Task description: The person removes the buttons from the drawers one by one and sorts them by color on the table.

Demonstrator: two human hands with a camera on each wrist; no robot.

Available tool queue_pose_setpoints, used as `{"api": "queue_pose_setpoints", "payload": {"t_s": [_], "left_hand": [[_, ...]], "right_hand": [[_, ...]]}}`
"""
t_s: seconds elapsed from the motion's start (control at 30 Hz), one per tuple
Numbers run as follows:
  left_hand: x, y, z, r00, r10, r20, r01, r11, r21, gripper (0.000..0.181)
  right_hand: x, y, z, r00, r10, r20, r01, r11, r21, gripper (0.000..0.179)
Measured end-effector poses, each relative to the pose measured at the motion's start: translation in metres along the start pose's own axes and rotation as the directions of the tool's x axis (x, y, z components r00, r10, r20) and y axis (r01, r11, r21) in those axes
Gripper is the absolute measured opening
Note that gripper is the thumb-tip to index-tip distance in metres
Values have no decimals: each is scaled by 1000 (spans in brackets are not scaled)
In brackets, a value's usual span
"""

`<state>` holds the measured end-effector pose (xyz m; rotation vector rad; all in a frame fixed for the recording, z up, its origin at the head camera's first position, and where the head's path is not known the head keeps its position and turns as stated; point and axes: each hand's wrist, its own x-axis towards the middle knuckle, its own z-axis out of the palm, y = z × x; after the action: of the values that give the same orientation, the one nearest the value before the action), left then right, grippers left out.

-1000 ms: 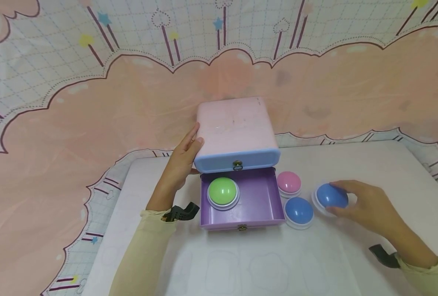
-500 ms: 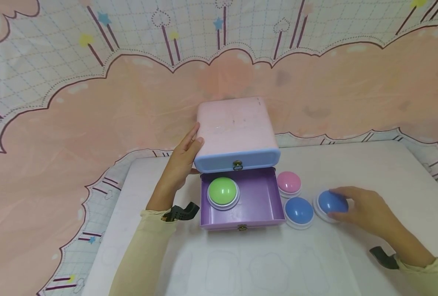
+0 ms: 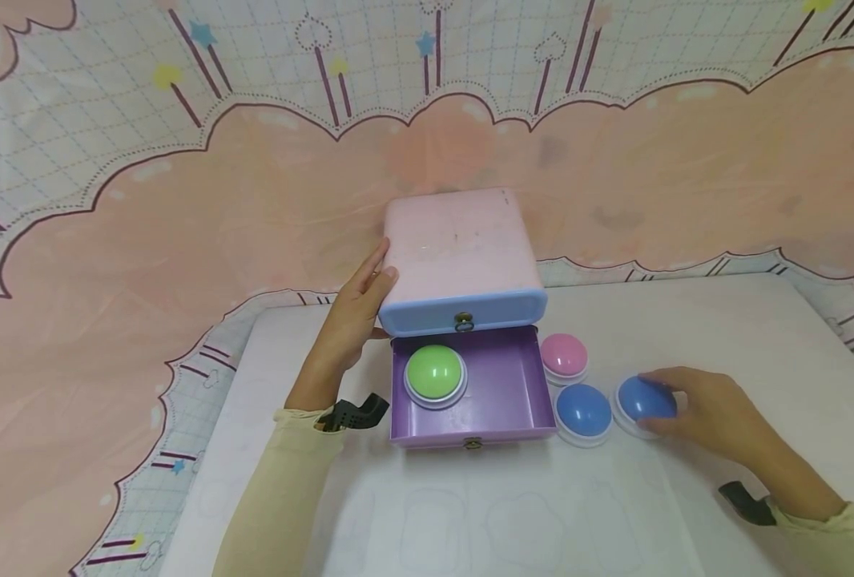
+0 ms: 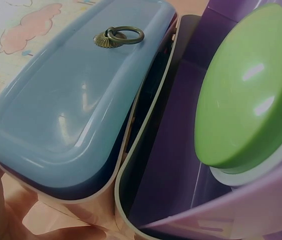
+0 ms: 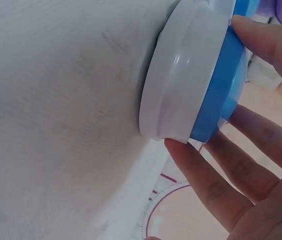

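A small drawer cabinet (image 3: 463, 248) with a pink top and blue front stands mid-table; its purple lower drawer (image 3: 506, 389) is pulled out. My left hand (image 3: 355, 308) lies against the cabinet's left side, thumb at the upper front corner. Inside the drawer, on the left, sits a green domed push button (image 3: 435, 373) on a white base. To the drawer's right, my right hand (image 3: 711, 413) holds a blue push button (image 3: 643, 398) by its dome and base between thumb and fingers; it sits on the table. Beside it are a second blue push button (image 3: 583, 412) and a pink push button (image 3: 564, 355).
The white table (image 3: 470, 513) carries everything. A patterned cloth (image 3: 254, 200) hangs close behind the cabinet. A brass ring pull (image 4: 123, 36) is on the blue upper front, and a small brass fitting (image 3: 473, 443) sits on the lower drawer's front.
The right hand has brought its blue push button down and slightly nearer, beside the other blue one. The left hand and cabinet have stayed where they were.
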<state>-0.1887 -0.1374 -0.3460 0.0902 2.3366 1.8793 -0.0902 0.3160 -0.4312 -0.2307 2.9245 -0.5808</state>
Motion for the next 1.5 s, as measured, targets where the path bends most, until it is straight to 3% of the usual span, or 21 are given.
{"api": "queue_pose_setpoints", "payload": {"t_s": [0.67, 0.93, 1.07, 1.2, 1.33, 1.5], "left_hand": [[0, 1, 1, 1000, -3, -4, 3, 1000, -2, 55], [0, -1, 1, 1000, -1, -9, 1, 1000, -1, 55], [0, 0, 1, 1000, -2, -3, 2, 1000, -7, 55], [0, 0, 1, 1000, -3, 0, 3, 1000, -10, 54], [0, 0, 1, 1000, -8, -1, 8, 1000, -15, 54], [1, -1, 1, 1000, -14, -5, 14, 1000, -4, 55]], "right_hand": [[0, -2, -2, 1000, -4, -3, 4, 999, 52, 78], [3, -27, -6, 999, -8, -44, 11, 997, 70, 80], [1, -46, -13, 995, -46, -94, 53, 996, 77, 76], [1, -66, -19, 975, -132, -180, 149, 985, 84, 70], [5, -86, -19, 930, -238, -279, 269, 960, 77, 65], [13, -110, -17, 880, -338, -333, 385, 919, 86, 65]]}}
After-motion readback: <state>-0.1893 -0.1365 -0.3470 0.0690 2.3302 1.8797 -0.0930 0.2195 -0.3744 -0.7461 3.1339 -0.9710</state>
